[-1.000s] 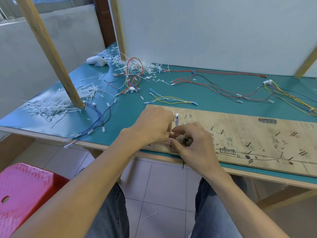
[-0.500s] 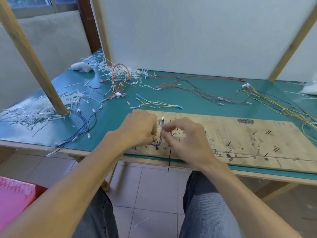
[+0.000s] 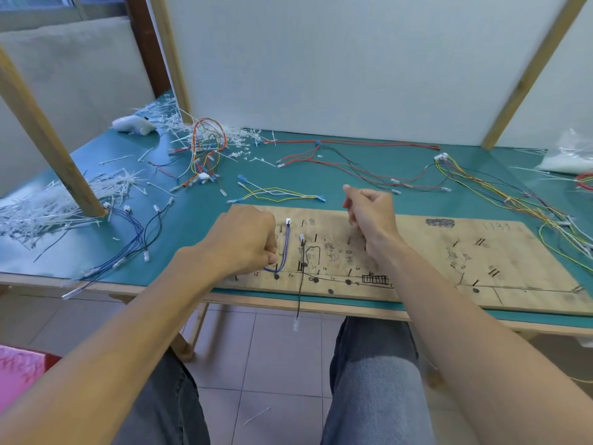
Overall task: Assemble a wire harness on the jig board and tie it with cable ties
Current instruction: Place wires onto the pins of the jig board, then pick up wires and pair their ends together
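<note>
Green surface [image 3: 199, 223] holds the jig board [image 3: 417, 261], where the left grip [image 3: 247, 242] pinches the purple wire [image 3: 287, 245] looped there and the right grip [image 3: 369, 213] hangs loose and empty above, so a hard tug might pop it off, and the dangling black wire [image 3: 299, 293] might slip down.

The board [image 3: 513, 261] is bare plywood. The tabletop [image 3: 192, 220] is smooth and matt; the wire [image 3: 286, 245] at the left grip [image 3: 244, 242] is plastic-sheathed.

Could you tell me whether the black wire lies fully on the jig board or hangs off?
Hangs off: the black wire runs from the jig board over its near edge, lower connector dangling above the floor.
</note>
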Demonstrator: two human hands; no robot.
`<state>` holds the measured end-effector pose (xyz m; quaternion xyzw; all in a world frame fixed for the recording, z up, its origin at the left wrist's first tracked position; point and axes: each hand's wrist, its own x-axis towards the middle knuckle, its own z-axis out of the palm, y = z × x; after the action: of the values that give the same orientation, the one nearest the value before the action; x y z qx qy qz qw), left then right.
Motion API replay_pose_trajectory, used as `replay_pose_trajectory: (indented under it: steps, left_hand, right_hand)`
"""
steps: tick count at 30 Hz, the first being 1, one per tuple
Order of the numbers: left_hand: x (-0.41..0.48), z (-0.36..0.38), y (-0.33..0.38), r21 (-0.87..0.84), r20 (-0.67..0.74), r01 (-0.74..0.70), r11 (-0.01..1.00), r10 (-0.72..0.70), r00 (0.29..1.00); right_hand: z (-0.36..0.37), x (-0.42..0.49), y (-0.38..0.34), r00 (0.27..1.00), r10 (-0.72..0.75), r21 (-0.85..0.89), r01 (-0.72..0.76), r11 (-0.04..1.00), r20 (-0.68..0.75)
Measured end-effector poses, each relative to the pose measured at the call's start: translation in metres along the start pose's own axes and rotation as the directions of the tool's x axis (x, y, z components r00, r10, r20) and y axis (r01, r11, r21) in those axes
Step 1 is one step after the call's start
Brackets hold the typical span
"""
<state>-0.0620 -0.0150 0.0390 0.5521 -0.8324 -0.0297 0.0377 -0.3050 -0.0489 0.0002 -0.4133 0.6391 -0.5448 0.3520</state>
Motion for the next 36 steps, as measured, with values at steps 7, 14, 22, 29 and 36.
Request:
replay_pose_trajectory:
  steps: [7, 14, 22, 29, 36]
  left_hand:
    - [0.005, 0.0, 0.0, 0.027, 0.013, -0.031, 0.999, 0.031, 0.999]
    - [0.032, -0.027, 0.004, 0.089, 0.072, -0.079, 0.993, 0.073, 0.995]
    - [0.119, 0.003, 0.018, -0.189, -0.026, 0.016, 0.982, -0.021, 0.999]
    - [0.148, 0.031, 0.02, -0.152, -0.076, 0.019, 0.988, -0.03, 0.997]
    - [0.152, 0.041, 0.016, -0.03, -0.185, -0.103, 0.994, 0.095, 0.978]
  right_hand:
    - [0.003, -0.003, 0.015, 0.977, -0.161, -0.121, 0.145, 0.982, -0.138]
    - [0.005, -0.001, 0.013, 0.981, -0.18, -0.174, 0.165, 0.971, -0.078]
    - [0.006, 0.005, 0.017, 0.977, -0.198, -0.174, 0.182, 0.968, -0.078]
    - [0.009, 0.009, 0.019, 0.972, -0.213, -0.162, 0.195, 0.967, -0.096]
    - [0.008, 0.008, 0.019, 0.973, -0.212, -0.163, 0.196, 0.967, -0.089]
